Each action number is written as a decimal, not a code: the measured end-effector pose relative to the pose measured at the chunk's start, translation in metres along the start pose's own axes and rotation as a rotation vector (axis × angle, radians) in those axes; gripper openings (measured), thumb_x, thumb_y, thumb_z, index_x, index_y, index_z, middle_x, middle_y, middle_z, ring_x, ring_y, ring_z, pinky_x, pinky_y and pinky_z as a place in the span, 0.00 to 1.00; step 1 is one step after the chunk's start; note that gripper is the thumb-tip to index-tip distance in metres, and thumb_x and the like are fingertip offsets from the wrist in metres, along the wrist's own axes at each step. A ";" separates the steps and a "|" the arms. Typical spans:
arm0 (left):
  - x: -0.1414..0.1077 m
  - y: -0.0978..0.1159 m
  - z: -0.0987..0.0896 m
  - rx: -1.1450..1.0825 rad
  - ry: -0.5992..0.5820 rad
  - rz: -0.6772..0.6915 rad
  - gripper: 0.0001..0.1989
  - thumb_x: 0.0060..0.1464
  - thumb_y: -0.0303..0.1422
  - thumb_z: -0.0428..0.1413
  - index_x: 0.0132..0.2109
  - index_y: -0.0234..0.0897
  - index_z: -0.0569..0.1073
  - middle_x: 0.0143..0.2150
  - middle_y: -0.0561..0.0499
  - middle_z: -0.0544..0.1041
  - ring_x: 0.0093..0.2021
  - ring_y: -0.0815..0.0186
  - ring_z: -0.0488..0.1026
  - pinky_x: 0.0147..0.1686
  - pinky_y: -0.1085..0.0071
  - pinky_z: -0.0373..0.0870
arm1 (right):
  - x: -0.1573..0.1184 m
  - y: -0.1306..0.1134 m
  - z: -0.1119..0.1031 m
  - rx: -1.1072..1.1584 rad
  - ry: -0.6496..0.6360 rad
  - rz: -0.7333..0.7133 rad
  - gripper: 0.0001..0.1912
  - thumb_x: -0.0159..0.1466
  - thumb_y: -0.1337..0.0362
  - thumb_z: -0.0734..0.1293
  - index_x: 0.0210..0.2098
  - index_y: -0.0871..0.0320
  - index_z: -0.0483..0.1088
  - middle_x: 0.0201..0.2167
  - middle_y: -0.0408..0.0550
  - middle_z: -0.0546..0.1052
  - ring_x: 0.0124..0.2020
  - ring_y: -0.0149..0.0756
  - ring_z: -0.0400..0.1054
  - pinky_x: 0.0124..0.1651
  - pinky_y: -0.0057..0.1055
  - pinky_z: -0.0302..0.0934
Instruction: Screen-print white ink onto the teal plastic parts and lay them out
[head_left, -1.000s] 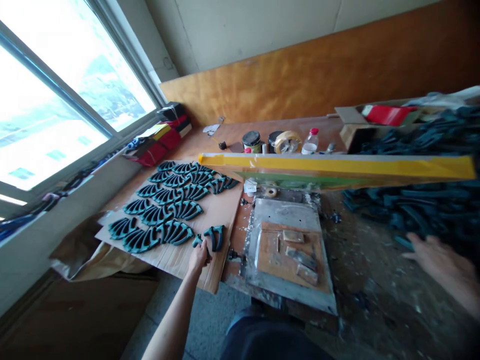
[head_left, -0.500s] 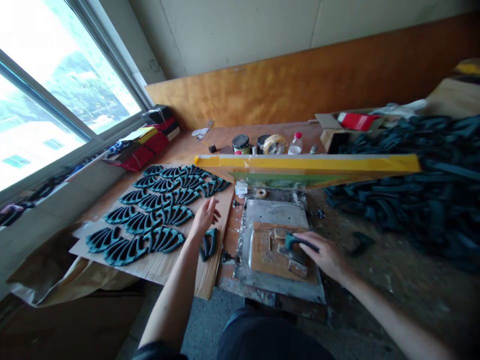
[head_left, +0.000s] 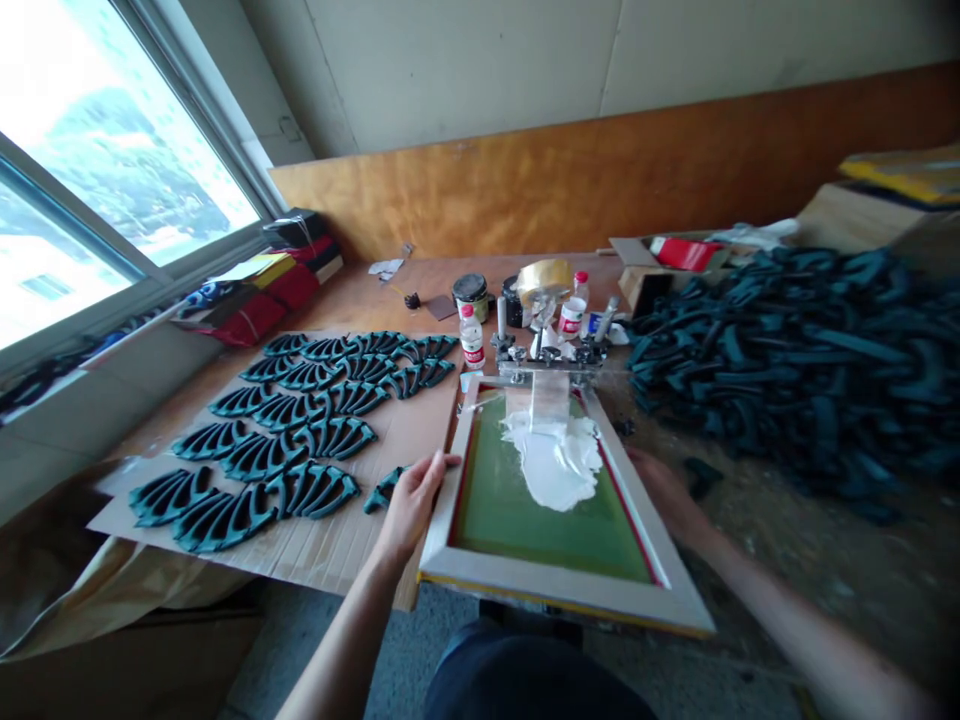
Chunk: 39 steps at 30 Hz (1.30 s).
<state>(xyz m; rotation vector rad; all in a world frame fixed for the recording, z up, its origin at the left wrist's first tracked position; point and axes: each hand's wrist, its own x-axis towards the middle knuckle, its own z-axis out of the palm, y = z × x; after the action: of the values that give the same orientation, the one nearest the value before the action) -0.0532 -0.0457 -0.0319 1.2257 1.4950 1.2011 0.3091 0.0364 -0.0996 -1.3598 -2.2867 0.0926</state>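
Left hand (head_left: pixel 411 505) curled over one side rail, right hand (head_left: pixel 664 483) spread against the other, on a stiff, fairly light screen frame (head_left: pixel 556 588) lying on the table (head_left: pixel 352 300), best held by those rails; slippery wet white ink (head_left: pixel 551 460) mid-mesh; teal rubber pieces (head_left: pixel 311 490) left of the frame.

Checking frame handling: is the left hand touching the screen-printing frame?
Touching: the head view shows the left hand with its fingers against the left rail of the screen-printing frame, no gap visible.

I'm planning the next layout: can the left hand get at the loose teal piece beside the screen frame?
Probably yes. The left hand holds the edge of the screen frame right beside the loose teal piece, and nothing appears to stand between them on the cardboard sheet.
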 end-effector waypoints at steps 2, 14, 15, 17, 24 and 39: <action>-0.003 -0.040 0.006 0.050 -0.036 -0.063 0.29 0.55 0.49 0.53 0.58 0.36 0.70 0.33 0.51 0.77 0.33 0.65 0.73 0.32 0.74 0.68 | 0.022 0.001 -0.015 0.020 0.101 0.049 0.17 0.66 0.63 0.56 0.47 0.57 0.73 0.42 0.54 0.75 0.41 0.43 0.71 0.45 0.41 0.68; 0.009 -0.092 0.017 0.327 -0.041 -0.131 0.27 0.57 0.43 0.51 0.62 0.42 0.66 0.42 0.49 0.81 0.42 0.60 0.76 0.43 0.69 0.69 | 0.038 -0.078 0.001 -0.078 -0.173 -0.434 0.12 0.58 0.79 0.58 0.32 0.59 0.68 0.31 0.50 0.72 0.37 0.40 0.64 0.41 0.34 0.60; 0.009 -0.093 0.017 0.319 -0.035 -0.131 0.26 0.57 0.43 0.51 0.61 0.42 0.66 0.43 0.49 0.81 0.42 0.60 0.76 0.44 0.69 0.69 | 0.030 -0.075 -0.002 -0.054 -0.196 -0.502 0.12 0.58 0.79 0.58 0.32 0.59 0.69 0.32 0.50 0.73 0.37 0.40 0.64 0.41 0.34 0.60; 0.009 -0.095 0.019 0.300 -0.025 -0.133 0.26 0.57 0.43 0.51 0.61 0.41 0.67 0.42 0.49 0.81 0.42 0.60 0.76 0.44 0.68 0.69 | 0.024 -0.069 -0.012 0.001 -0.267 -0.587 0.13 0.56 0.79 0.59 0.32 0.59 0.69 0.31 0.48 0.73 0.36 0.39 0.64 0.39 0.33 0.59; 0.008 -0.096 0.019 0.209 0.000 -0.150 0.27 0.56 0.44 0.53 0.60 0.40 0.67 0.39 0.48 0.80 0.39 0.60 0.76 0.41 0.68 0.70 | 0.019 -0.073 0.003 -0.015 0.034 -0.576 0.16 0.59 0.78 0.57 0.40 0.61 0.73 0.36 0.53 0.76 0.42 0.41 0.67 0.44 0.36 0.62; 0.006 0.000 -0.001 -0.172 -0.084 -0.120 0.26 0.49 0.49 0.59 0.50 0.34 0.74 0.31 0.52 0.77 0.28 0.67 0.72 0.26 0.75 0.65 | 0.113 -0.041 -0.055 -0.076 0.099 0.026 0.27 0.64 0.52 0.63 0.61 0.50 0.61 0.39 0.49 0.75 0.36 0.41 0.70 0.38 0.34 0.64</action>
<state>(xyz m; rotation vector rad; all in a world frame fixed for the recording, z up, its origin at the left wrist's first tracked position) -0.0555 -0.0404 -0.0320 1.0440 1.3542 1.1583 0.2551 0.1009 0.0018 -1.4004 -2.2112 -0.0529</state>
